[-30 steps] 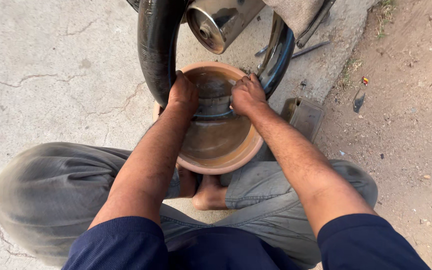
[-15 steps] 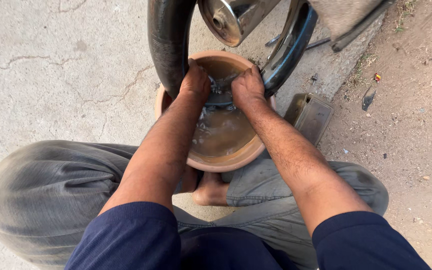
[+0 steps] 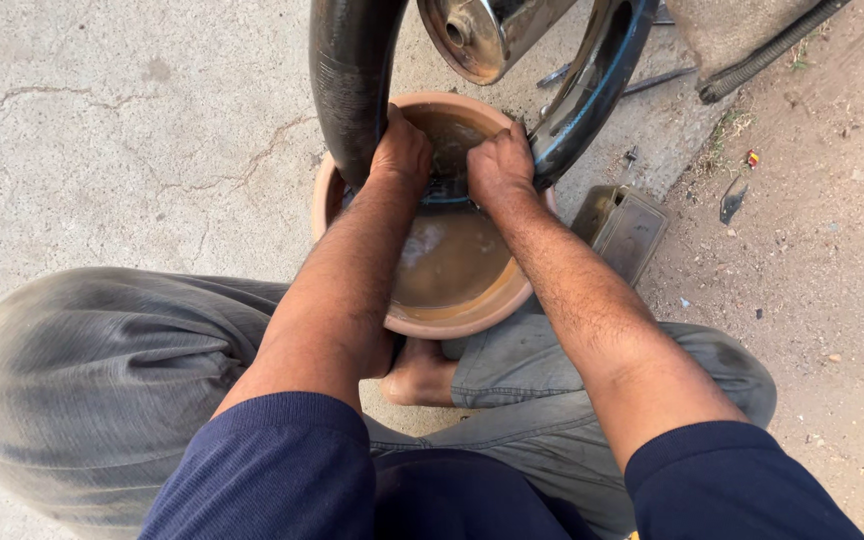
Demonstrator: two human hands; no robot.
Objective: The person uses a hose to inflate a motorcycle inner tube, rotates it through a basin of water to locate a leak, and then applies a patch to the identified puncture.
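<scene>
Both the left hand and the right hand are closed on a black rubber tube dipped into the brown basin of muddy water, where wet grips could slip and slosh water over the basin's rim.

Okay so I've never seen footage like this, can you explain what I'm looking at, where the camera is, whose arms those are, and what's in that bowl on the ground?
The camera sits on a person's head and looks down, so the two bare arms are the wearer's own. The person squats on a concrete floor, knees in grey trousers at either side. Between the knees stands a round brown basin of muddy water. A black rubber tube loops down into it. The left hand and right hand both grip the tube's lowest part at the water. Above hangs a shiny metal part. A small dark box lies right of the basin, beside bare dirt.
</scene>
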